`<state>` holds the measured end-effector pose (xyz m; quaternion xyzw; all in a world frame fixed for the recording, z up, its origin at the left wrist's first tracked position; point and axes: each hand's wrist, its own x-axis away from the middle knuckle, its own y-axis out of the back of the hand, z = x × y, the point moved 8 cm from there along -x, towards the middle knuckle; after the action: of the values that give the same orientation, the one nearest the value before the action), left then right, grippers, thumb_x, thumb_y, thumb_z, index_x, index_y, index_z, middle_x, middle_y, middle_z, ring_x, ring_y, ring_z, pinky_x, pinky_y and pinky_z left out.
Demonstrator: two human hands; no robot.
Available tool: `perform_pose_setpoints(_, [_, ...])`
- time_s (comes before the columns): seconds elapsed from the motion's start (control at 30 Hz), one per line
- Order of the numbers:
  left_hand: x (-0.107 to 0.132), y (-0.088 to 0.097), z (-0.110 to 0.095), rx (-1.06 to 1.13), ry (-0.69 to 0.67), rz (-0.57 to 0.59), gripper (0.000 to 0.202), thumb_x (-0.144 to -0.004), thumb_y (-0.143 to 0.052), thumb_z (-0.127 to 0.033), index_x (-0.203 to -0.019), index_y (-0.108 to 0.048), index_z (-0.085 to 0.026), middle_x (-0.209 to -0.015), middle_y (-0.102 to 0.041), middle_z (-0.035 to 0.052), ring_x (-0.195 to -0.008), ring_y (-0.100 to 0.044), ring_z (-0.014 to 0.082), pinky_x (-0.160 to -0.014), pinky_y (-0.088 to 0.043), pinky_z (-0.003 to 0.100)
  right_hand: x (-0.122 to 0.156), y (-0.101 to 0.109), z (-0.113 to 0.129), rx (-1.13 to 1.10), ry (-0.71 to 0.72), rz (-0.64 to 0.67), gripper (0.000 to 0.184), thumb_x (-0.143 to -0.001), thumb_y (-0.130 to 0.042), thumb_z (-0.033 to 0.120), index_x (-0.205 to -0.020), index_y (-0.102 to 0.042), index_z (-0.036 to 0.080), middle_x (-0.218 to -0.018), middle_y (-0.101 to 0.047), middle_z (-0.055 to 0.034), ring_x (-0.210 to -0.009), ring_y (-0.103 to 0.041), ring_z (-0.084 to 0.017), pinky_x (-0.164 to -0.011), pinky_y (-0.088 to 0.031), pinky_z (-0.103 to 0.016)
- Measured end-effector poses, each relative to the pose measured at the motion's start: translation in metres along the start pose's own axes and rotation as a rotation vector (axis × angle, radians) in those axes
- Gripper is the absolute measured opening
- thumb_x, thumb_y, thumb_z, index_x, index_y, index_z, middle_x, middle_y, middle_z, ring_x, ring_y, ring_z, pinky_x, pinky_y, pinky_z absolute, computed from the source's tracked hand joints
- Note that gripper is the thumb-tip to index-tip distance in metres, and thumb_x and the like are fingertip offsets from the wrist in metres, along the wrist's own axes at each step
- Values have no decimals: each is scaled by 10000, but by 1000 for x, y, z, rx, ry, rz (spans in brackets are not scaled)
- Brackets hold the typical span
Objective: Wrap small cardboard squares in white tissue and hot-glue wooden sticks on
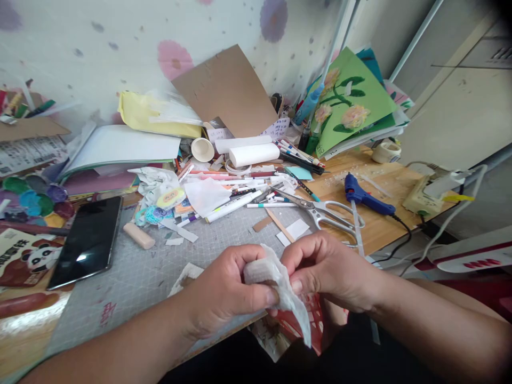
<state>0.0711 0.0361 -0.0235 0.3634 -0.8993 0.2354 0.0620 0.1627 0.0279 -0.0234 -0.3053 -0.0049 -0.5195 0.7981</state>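
Note:
Both my hands meet at the near edge of the desk over a grey cutting mat [152, 266]. My left hand [224, 290] is closed on a piece of white tissue [280, 288], thumb pressing it against the fingers. My right hand [324, 269] is closed too, pinching the same tissue from the right. The tissue hangs down below the hands in front of a red printed wrapper [316, 325], which lies under my right hand; I cannot tell whether that hand grips it.
Scissors [324, 213] and a blue glue gun [364, 197] lie just beyond my right hand. A black phone [88, 240] rests at the left. Several pens, paper scraps, paper rolls [254, 154], cardboard [228, 90] and a green flower picture [348, 101] crowd the back.

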Motion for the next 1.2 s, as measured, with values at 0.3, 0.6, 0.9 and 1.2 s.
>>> perform_pose_setpoints(0.3, [1, 14, -3, -242, -25, -168, 76, -687, -639, -136, -690, -574, -176, -592, -593, -30, -565, -529, 110, -552, -406, 232, 0, 5, 7, 154, -21, -92, 182, -564, -843, 201, -651, -691, 149, -532, -649, 37, -468, -581, -70, -483, -475, -176])
perform_pose_setpoints(0.6, [2, 26, -7, -316, -73, -362, 66, -757, -632, -216, -784, -593, -170, -618, -575, -36, -593, -507, 116, -575, -415, 244, 0, 8, 24, 611, 205, -373, 53, -664, -676, 162, -662, -623, 166, -557, -556, 53, -492, -457, -69, -470, -351, -195])
perform_pose_setpoints(0.9, [0, 10, -10, 84, -156, -182, 154, -734, -662, -178, -882, -620, -171, -708, -636, -10, -650, -547, 113, -590, -454, 229, -11, 3, 1, -48, 104, 2, 210, -720, -765, 295, -769, -665, 117, -631, -701, -39, -487, -599, -81, -478, -457, -180])
perform_pose_setpoints(1.2, [0, 17, -9, 58, -174, -259, 97, -753, -663, -167, -839, -617, -170, -708, -625, -26, -631, -522, 91, -612, -451, 231, -9, 4, 7, 155, 80, -96, 280, -645, -810, 356, -671, -640, 135, -569, -673, 2, -470, -573, -63, -495, -479, -178])
